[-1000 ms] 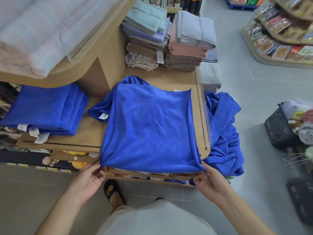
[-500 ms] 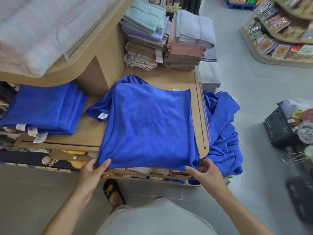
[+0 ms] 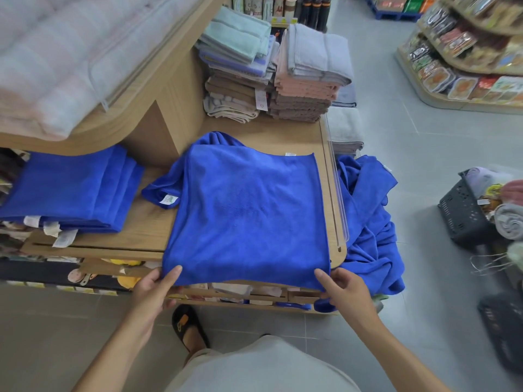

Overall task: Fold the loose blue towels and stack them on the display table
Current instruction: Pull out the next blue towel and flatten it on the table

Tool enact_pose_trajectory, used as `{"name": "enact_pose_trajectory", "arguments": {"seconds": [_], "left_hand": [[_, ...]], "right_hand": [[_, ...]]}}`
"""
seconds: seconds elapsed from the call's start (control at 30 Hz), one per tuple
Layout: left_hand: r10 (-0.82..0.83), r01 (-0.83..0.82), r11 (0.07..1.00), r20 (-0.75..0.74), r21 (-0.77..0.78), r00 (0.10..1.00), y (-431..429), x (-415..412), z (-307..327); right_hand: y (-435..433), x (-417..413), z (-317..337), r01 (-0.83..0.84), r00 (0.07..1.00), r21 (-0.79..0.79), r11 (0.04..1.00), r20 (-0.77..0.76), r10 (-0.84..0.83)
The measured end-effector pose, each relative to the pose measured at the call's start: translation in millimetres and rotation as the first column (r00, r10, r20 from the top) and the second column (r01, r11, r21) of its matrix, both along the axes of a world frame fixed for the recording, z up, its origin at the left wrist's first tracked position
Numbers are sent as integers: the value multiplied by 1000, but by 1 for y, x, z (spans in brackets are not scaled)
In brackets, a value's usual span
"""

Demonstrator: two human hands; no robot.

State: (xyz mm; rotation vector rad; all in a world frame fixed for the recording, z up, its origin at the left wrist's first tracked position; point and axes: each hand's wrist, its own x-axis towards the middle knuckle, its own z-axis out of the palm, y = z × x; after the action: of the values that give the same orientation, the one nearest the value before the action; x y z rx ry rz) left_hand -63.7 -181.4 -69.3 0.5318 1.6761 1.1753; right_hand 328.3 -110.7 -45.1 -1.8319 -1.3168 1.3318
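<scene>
A blue towel (image 3: 246, 213) lies spread flat on the wooden display table (image 3: 147, 222), its near edge hanging over the table's front. My left hand (image 3: 154, 287) grips the near left corner of this towel. My right hand (image 3: 343, 287) grips the near right corner. Another blue towel (image 3: 161, 190) with a white label pokes out from under its left side. A stack of folded blue towels (image 3: 73, 190) sits on the table's left part. Loose blue towels (image 3: 370, 222) hang in a heap off the table's right side.
Stacks of folded towels (image 3: 271, 72) in grey, pink, brown and green stand at the table's back. A clear plastic guard (image 3: 336, 188) lines the right edge. A dark basket (image 3: 464, 213) with rolled towels sits on the floor to the right. My sandalled foot (image 3: 188, 326) is below.
Both hands shifted up onto the towel's near corners, thumbs now on top, and the near edge has been drawn slightly up toward the table.
</scene>
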Motion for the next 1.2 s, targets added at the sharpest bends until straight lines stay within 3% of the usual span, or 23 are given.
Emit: {"name": "enact_pose_trajectory", "arguments": {"seconds": [0.13, 0.27, 0.33, 0.37, 0.43, 0.47, 0.57, 0.67, 0.77, 0.83, 0.9, 0.93, 1.0, 1.07, 1.2], "left_hand": [[23, -20, 999, -59, 40, 998, -1, -4, -5], [-40, 39, 999, -69, -17, 997, -9, -9, -11], [-52, 50, 998, -83, -31, 995, -8, -11, -8], [-51, 48, 998, -96, -30, 994, -6, -13, -5], [-62, 61, 998, -133, -14, 989, -1, -14, 0], [-72, 73, 997, -158, 2, 985, 1, -13, 2], [-50, 51, 999, -210, -1, 976, 5, -7, 4], [-37, 25, 999, -322, -41, 946, 3, -3, 10], [-17, -5, 999, -655, -32, 756, 0, -3, 30], [76, -30, 997, -788, 73, 611, 15, -3, 44], [87, 120, 980, -884, 159, 459, 43, 4, 53], [18, 238, 964, -920, 120, 391, 59, 10, 55], [-253, 400, 905, -939, -144, 234, 82, 22, 51], [-435, 378, 845, -898, -379, 71, 90, 25, 37], [-411, 314, 865, -911, -390, 1, 77, 12, 24]], "right_hand": [[0, 7, -1, 136, 969, -69, 988, -200, -148], [-6, 14, 5, 80, 979, -30, 996, -188, -84], [-8, 14, 11, 60, 997, 84, 995, -53, -56], [-8, 14, 16, 42, 995, 178, 983, 87, -58], [-7, 13, 32, -58, 918, 385, 921, 382, -102], [-4, 9, 43, -128, 888, 456, 881, 449, -103], [22, -7, 69, -302, 880, 552, 778, 475, 4], [65, -25, 89, -420, 865, 527, 739, 478, 150], [111, -38, 92, -506, 827, 414, 757, 483, 288], [140, -50, 83, -568, 784, 331, 754, 496, 373], [164, -70, 71, -578, 765, 290, 763, 518, 382], [171, -82, 65, -549, 780, 296, 781, 517, 352], [177, -102, 51, -483, 806, 317, 816, 524, 274], [178, -109, 36, -455, 774, 288, 843, 596, 214], [176, -109, 14, -498, 657, 264, 826, 736, 161]]}}
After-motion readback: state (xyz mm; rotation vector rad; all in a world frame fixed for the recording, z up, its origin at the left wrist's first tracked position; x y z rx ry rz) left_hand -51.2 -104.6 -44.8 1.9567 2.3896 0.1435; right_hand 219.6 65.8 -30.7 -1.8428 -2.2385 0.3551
